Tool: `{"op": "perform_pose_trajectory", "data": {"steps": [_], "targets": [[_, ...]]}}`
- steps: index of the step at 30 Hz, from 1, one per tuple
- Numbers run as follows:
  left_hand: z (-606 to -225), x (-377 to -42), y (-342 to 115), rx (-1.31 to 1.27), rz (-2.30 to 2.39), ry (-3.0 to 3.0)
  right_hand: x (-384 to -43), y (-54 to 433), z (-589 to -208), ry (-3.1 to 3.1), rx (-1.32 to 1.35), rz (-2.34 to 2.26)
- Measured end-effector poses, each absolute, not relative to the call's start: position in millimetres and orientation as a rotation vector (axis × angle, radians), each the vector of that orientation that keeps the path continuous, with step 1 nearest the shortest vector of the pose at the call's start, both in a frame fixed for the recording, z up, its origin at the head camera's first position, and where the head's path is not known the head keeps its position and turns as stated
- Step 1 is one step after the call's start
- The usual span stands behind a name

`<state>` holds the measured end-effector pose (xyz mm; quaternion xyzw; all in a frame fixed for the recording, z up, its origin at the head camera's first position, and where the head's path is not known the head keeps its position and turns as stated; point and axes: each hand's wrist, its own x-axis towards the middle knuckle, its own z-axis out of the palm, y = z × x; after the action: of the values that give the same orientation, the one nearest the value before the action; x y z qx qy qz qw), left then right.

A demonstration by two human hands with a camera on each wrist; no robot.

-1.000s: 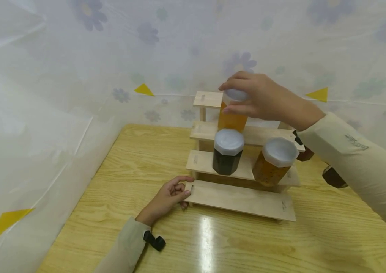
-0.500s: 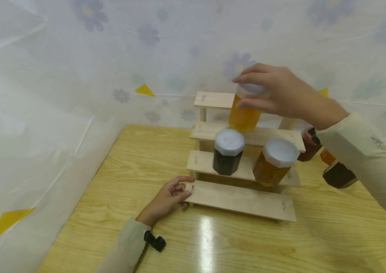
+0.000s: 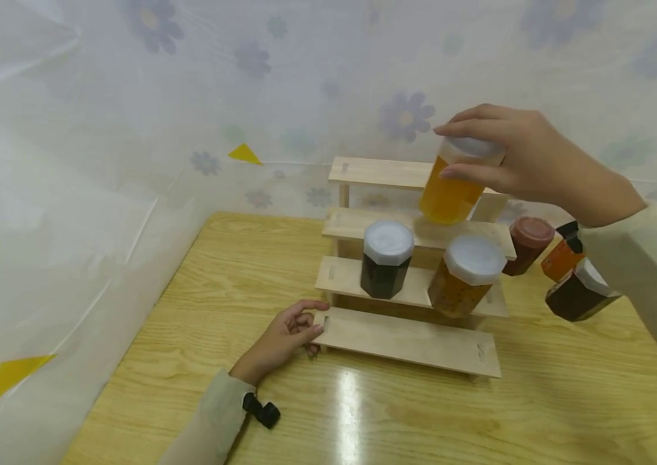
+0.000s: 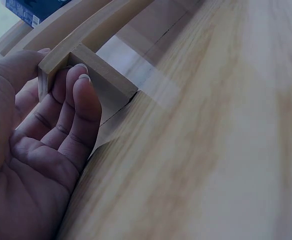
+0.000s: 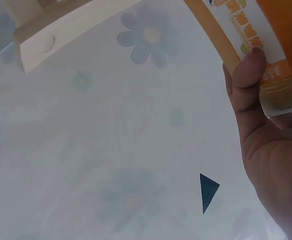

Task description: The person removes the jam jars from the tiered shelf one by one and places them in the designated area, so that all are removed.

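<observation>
A stepped wooden rack (image 3: 406,339) stands on the table. My left hand (image 3: 278,342) grips the left end of its lowest step; in the left wrist view, its fingers (image 4: 86,110) curl under the board. In my right hand (image 3: 528,155) is an amber jar (image 3: 449,194) with a white lid, pinched near the top in front of the rack's highest step. Whether the jar touches the rack I cannot tell. In the right wrist view, that jar shows an orange-and-white label (image 5: 246,30). Lower down, a dark jar (image 3: 385,274) and a speckled orange jar (image 3: 460,294) sit on the second step.
Right of the rack are a reddish jar (image 3: 528,242), an orange item (image 3: 563,259) and a dark jar with a white lid (image 3: 578,297), partly behind the right sleeve. A flowered white sheet (image 3: 305,77) hangs behind the wooden table (image 3: 235,278).
My right hand has moved right along the upper rack with the amber jar, uncovering more of the top step and the jars at right. The left hand keeps its place.
</observation>
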<state>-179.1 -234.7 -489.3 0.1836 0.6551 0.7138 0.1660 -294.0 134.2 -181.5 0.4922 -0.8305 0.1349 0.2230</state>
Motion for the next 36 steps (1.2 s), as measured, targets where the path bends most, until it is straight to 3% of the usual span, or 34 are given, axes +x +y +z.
{"op": "perform_pose_trajectory", "data": {"steps": [20,36], "targets": [[-491.5,-182.5,-231.9,0.521,2.053,1.843,-272.2,194.4,-181.1,-2.331,1.106,0.391],[-492.4,-182.2,-232.5,0.530,2.049,1.848,-259.2,236.0,-201.5,-2.392,0.978,0.337]]}}
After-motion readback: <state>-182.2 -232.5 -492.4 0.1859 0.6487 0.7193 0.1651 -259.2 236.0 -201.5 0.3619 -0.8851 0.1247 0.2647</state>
